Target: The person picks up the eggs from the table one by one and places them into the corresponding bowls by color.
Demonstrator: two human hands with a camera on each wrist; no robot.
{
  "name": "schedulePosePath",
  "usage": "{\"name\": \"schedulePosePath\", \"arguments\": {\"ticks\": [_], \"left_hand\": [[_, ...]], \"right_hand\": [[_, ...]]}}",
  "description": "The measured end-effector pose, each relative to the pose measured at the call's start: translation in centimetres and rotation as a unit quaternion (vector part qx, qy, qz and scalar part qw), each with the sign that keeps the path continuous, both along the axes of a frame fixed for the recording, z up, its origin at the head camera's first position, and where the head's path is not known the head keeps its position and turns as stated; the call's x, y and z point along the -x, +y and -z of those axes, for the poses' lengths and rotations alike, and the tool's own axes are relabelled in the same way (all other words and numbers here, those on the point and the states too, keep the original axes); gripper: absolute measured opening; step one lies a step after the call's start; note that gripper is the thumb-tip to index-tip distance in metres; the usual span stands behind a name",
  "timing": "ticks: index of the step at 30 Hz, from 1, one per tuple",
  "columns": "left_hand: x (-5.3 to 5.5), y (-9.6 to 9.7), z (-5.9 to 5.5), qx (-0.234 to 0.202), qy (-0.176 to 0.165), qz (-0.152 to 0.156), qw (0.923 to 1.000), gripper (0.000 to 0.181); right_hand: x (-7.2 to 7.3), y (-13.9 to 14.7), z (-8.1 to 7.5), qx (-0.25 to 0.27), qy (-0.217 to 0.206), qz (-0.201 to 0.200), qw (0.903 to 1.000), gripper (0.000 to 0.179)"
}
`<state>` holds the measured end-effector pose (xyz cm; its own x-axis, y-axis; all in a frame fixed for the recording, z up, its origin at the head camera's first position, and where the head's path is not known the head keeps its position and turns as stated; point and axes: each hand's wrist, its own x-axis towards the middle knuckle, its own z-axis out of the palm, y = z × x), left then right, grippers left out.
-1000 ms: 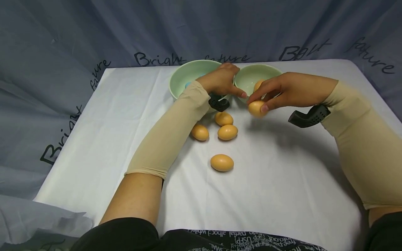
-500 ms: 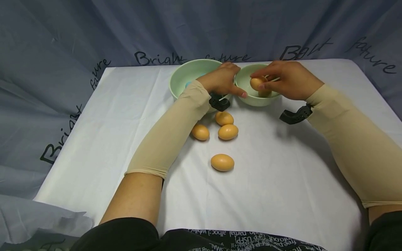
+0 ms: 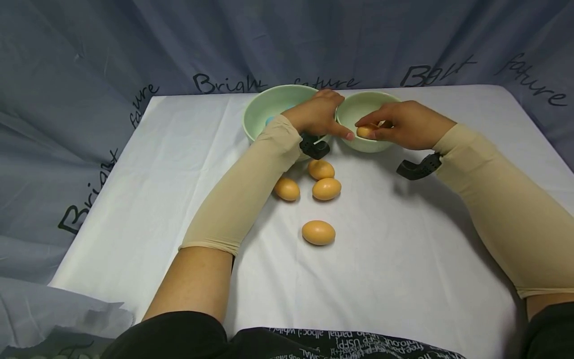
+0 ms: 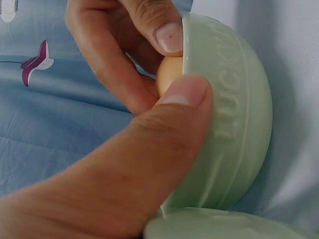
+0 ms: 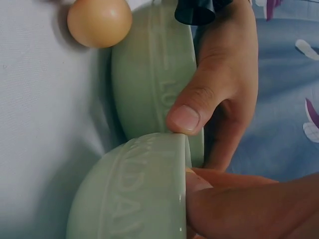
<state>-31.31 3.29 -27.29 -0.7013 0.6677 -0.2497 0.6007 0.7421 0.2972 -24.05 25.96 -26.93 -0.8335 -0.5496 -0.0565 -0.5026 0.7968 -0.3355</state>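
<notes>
Low inside the small green bowl, my right hand pinches a brown egg between thumb and fingers. In the left wrist view this egg shows just behind the rim. My left hand reaches across the larger green bowl and grips the small bowl's left side. Its thumb lies on the rim; its other fingertips are mostly hidden. The right hand covers the rest of the small bowl's inside.
Several brown eggs lie on the white cloth in front of the bowls, the nearest egg apart from the others. Blue pieces show inside the larger bowl. A grey curtain hangs behind the table.
My right hand has carried the egg from in front of the small bowl up over its rim and down inside. The left hand has stayed in place.
</notes>
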Motion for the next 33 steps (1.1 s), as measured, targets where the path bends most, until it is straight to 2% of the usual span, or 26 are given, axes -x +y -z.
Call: {"name": "schedulePosePath", "arguments": {"ticks": [5, 11, 16, 21, 27, 33], "left_hand": [[0.0, -0.1, 0.1, -0.004, 0.002, -0.001, 1.0, 0.1], [-0.1, -0.1, 0.1, -0.007, 0.001, -0.003, 1.0, 0.1], [-0.1, -0.1, 0.1, -0.002, 0.006, -0.002, 1.0, 0.101], [0.0, -0.1, 0.0, 0.012, 0.0, -0.01, 0.9999, 0.108], [0.0, 0.0, -0.1, 0.027, -0.005, -0.016, 0.9995, 0.113], [0.1, 0.1, -0.2, 0.03, -0.003, -0.012, 0.9995, 0.113]], "right_hand": [[0.0, 0.0, 0.0, -0.005, -0.008, -0.01, 0.9999, 0.035], [0.2, 0.0, -0.1, -0.016, -0.069, 0.019, 0.9973, 0.04], [0.4, -0.1, 0.0, -0.023, -0.088, 0.014, 0.9958, 0.041], [0.4, -0.3, 0.2, -0.03, -0.088, -0.002, 0.9957, 0.045], [0.2, -0.8, 0.4, -0.067, -0.074, -0.041, 0.9941, 0.05], [-0.4, -1.1, 0.2, -0.094, -0.065, -0.028, 0.993, 0.055]]}}
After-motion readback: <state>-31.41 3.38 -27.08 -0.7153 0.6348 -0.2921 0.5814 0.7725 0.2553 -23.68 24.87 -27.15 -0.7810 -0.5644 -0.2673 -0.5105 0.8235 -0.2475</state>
